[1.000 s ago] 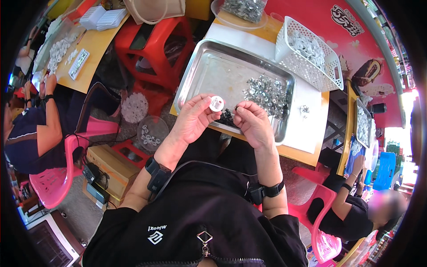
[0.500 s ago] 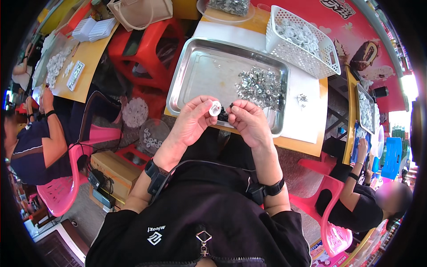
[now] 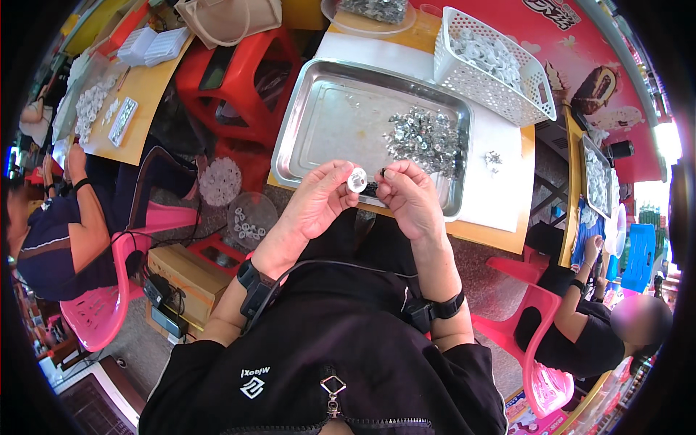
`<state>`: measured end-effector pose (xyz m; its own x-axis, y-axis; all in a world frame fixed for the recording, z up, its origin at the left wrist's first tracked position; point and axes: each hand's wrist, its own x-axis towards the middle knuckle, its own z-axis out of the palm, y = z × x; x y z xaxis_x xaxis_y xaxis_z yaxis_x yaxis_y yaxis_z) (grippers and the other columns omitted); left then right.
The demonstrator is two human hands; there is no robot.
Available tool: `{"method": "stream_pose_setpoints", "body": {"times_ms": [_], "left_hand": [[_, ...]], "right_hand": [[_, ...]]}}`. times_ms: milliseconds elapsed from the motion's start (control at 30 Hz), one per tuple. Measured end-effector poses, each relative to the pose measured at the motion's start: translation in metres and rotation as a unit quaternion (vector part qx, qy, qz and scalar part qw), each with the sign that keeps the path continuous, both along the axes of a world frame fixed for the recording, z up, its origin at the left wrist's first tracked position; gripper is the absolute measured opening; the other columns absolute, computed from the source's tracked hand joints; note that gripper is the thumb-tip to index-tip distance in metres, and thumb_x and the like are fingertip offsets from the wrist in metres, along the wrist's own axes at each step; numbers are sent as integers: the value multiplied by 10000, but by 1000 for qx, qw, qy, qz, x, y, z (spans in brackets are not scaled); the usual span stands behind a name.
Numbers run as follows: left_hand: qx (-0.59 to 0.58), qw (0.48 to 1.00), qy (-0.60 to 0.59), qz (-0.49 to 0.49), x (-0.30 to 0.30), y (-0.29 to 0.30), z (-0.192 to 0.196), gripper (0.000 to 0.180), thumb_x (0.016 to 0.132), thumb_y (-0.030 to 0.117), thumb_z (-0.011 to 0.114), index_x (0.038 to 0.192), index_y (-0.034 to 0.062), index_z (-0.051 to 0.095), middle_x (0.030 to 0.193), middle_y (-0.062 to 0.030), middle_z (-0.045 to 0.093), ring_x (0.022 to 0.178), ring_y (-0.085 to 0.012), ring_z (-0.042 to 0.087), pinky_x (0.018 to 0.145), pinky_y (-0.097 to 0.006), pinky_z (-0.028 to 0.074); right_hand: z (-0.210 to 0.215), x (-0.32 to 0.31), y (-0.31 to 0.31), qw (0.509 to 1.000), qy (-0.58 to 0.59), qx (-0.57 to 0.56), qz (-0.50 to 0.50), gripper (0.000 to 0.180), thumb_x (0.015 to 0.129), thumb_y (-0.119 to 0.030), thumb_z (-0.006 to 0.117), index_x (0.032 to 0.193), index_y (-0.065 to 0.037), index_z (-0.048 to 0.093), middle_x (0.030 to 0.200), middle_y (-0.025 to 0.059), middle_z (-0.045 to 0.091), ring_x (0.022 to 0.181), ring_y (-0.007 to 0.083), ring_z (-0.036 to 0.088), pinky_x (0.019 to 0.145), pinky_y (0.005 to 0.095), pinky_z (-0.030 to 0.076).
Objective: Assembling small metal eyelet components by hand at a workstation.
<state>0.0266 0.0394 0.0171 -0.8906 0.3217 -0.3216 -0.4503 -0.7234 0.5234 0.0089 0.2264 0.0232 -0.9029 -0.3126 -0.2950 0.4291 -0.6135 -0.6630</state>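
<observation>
Tray of silver metal, rectangular and shallow, spanning mid-view. Left hand closed in a pinch on a round white plastic-looking piece, at the tray's near edge. Tiny black part near it but apart, gripped in the right hand. Heap of small shiny metal pieces in the tray's right half. White perforated plastic basket beyond the tray's far right corner.

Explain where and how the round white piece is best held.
Probably by the rim of the round white piece, pinched from the left, as the left hand does. It is round, its face is toward the camera, and the right hand is close on its right; this grip leaves that side open.
</observation>
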Motion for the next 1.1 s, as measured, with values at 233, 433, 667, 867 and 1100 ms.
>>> {"method": "stream_pose_setpoints", "body": {"times_ms": [233,433,667,867,1100], "left_hand": [[7,1000,2,-5,1,-1,-5,166,953,207,593,1007,52,614,869,-17,638,715,-81,602,642,-228,510],[23,1000,-4,-5,1,0,-1,180,958,201,581,1028,37,607,886,-34,644,713,-98,609,638,-235,512],[17,1000,-21,-14,2,1,0,178,958,214,584,1003,44,615,842,-27,644,673,-103,604,596,-230,504],[-9,999,-31,-14,1,4,-2,190,963,231,576,964,48,628,803,-13,631,643,-99,571,580,-224,475],[40,998,-9,-37,3,1,-2,222,981,248,542,963,44,629,802,-13,630,660,-98,566,599,-226,473]], "right_hand": [[1,1,-1,999,-33,6,-13,140,902,-31,611,1035,6,633,930,107,671,762,118,625,711,238,529],[-3,2,4,998,-49,-36,7,151,912,-49,614,1051,5,636,944,110,677,770,125,633,724,248,536],[-2,1,2,1000,17,4,3,93,905,-69,639,980,-16,646,859,40,645,728,85,567,669,214,478],[26,3,-4,915,238,327,-15,89,840,-63,711,915,-27,680,888,9,619,722,69,553,651,217,447],[43,8,-13,751,404,523,-12,146,762,-56,746,898,-68,694,896,56,606,765,177,605,685,289,484]]}}
